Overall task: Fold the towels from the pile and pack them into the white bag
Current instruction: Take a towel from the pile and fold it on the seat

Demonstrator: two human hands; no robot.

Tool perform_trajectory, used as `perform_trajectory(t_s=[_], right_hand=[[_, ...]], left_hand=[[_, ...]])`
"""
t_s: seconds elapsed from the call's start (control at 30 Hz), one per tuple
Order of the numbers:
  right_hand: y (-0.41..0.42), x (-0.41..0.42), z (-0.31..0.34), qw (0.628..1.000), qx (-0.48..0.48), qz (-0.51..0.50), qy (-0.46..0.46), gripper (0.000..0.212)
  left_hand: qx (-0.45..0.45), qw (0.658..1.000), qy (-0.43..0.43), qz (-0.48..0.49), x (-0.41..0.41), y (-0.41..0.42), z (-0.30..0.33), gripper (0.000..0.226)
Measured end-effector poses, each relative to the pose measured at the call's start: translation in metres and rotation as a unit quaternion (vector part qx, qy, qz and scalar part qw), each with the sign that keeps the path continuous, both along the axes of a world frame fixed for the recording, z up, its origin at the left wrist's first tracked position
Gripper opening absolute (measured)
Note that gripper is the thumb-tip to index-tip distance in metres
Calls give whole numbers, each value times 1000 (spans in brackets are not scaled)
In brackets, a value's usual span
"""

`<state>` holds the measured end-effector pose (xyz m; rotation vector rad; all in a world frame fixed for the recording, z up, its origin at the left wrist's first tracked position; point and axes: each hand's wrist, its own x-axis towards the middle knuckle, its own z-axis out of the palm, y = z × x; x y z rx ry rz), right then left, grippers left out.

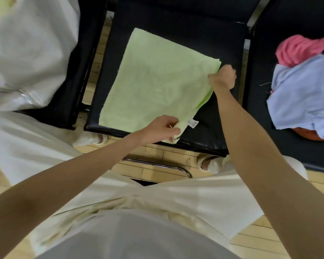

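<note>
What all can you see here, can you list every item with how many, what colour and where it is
green towel: one, light green, folded flat on the middle black seat
white tag: one, white, at the towel's near right edge
towel pile: one heap, pink on top, pale blue in front, something orange-red underneath, on the right seat
white bag: one, white, on the left seat
black seats: three, black, side by side
wooden floor: light wood, below the seats
left hand: pinches the towel's near corner
right hand: grips the towel's right edge
</note>
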<state>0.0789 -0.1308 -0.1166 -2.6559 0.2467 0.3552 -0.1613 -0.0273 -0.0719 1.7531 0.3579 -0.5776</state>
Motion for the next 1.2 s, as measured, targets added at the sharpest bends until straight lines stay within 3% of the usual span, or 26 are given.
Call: perform_trajectory(t_s=[0.1,0.2,0.27,0.43,0.7,0.9,1.07,1.2], right_hand=[[-14,2,-1,992,106,-47,-38,6],[-23,2,4,959,264,-82,-67,24],[-18,-2,12,944,312,-68,-81,31],[31,-10,24,929,357,11,-94,31],[159,-30,13,925,363,53,-96,43],[223,-53,-10,954,283,69,-71,44],[229,-68,-18,971,226,76,-37,29],[204,-94,-10,961,244,118,-59,14]], left_hand=[[-71,997,39,-3,2,-4,7,25],[-123,990,62,7,5,-8,11,28],[-130,989,66,1,5,-6,13,26],[-110,992,55,21,-11,16,12,19],[-44,980,27,194,-47,101,11,30],[63,974,60,209,-70,146,-7,15],[281,954,73,75,-82,149,-16,32],[369,926,79,-11,-89,148,-15,29]])
